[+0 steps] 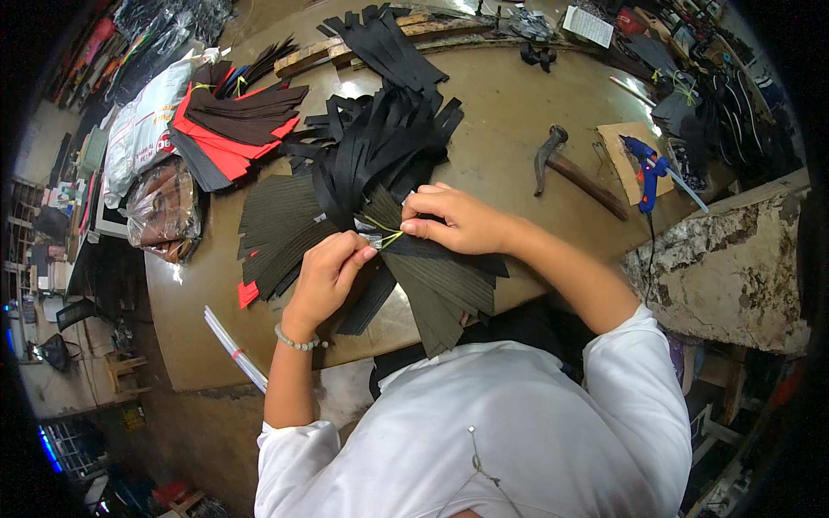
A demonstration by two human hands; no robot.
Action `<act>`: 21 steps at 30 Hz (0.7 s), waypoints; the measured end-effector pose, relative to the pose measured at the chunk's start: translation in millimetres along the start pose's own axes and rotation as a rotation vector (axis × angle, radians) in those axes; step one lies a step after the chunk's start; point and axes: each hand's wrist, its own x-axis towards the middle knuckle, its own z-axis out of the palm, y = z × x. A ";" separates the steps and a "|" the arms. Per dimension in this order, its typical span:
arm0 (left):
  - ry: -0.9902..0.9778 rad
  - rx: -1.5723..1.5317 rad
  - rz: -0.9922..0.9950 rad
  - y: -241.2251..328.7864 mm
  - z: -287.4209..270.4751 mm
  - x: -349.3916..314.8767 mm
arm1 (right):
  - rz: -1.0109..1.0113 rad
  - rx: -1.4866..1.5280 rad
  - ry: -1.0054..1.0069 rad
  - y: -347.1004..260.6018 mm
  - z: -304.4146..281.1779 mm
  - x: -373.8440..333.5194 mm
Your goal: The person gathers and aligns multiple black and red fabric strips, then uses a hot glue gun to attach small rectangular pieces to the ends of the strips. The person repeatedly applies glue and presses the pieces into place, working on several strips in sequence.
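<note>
From my remote seat, the far left is murky: plastic-wrapped bundles (160, 207) sit at the desk (509, 112) edge, contents hard to make out, and beyond them the room falls into dim clutter of shelves and stools. A stack of red and dark strips (233, 129) lies just right of the bags. Below, pale rods (231, 345) jut past the desk's near edge.

At centre, the left hand (326, 274) closes its fingers (358, 253) on one end of a thin yellow-green band (389, 233); the pinch itself is partly hidden by the knuckles. The right hand (453, 220) pinches the other end, fingers curled tight. The band wraps a fanned bundle of dark olive strips (440, 289), which rests on the desk's near edge and overhangs it toward the person's white shirt. Behind it, a heap of black straps (389, 138) covers much of the middle; what lies under it I cannot tell.

To the right, bare brown desk opens up around 1 hammer (570, 168). Further right, a blue glue gun (646, 168) rests beside a cardboard piece (623, 142). A chipped concrete ledge (734, 268) blocks the right flank.
</note>
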 end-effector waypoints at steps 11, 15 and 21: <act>0.008 -0.021 -0.027 -6.4 4.4 -1.6 | 0.001 -0.095 0.055 -6.0 3.3 0.2; 0.048 -0.425 -0.206 -8.2 12.3 -17.6 | 0.261 0.492 -0.038 -6.8 -11.7 3.2; 0.456 -1.188 -0.311 -1.9 52.3 -60.2 | 0.499 -0.189 0.339 -19.0 23.5 -5.1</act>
